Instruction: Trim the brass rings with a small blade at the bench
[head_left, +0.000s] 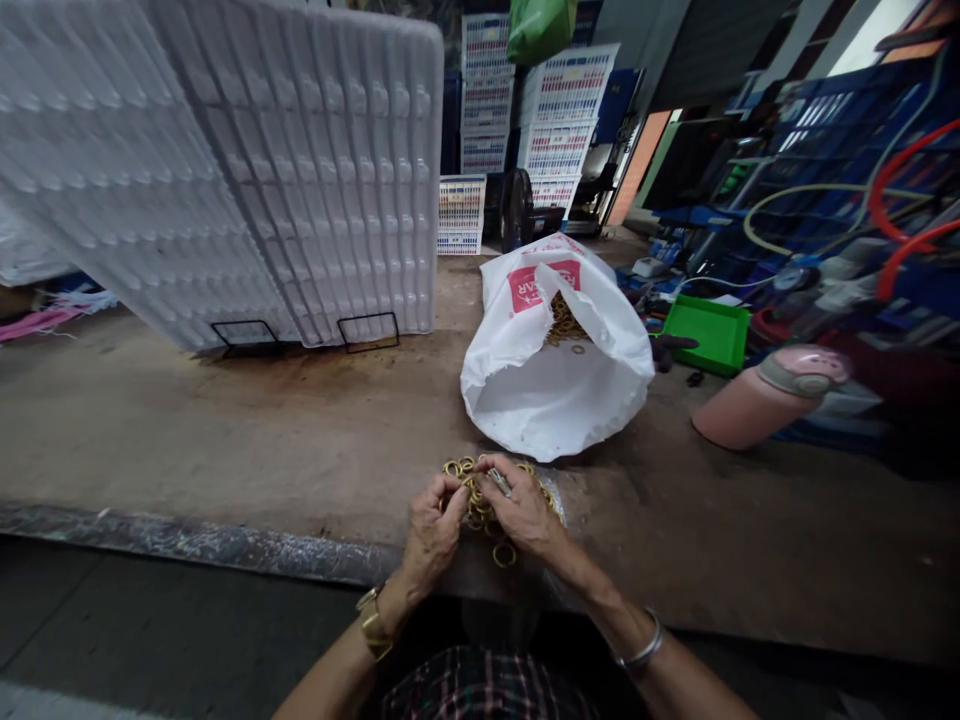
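A small pile of brass-coloured rings [505,554] lies near the table's front edge, under and around both my hands. My left hand [433,528] is closed, thumb and forefinger pinched at what looks like one ring; the fingertips partly hide it. Close beside it, my right hand [528,512] is closed around a small silver metal tool [499,482], whose exact kind I cannot make out. The two hands' fingertips nearly meet above the pile. Just beyond them an open white sack [487,395] lies on its side, with many more rings [564,322] inside.
Tall white ribbed plastic trays [330,180] stand at the left on black wire stands [369,331]. To the right are a pink bottle [765,400], a green tray [705,335] and cluttered hoses. A black fan [516,210] and stacked white crates [562,110] stand behind the sack.
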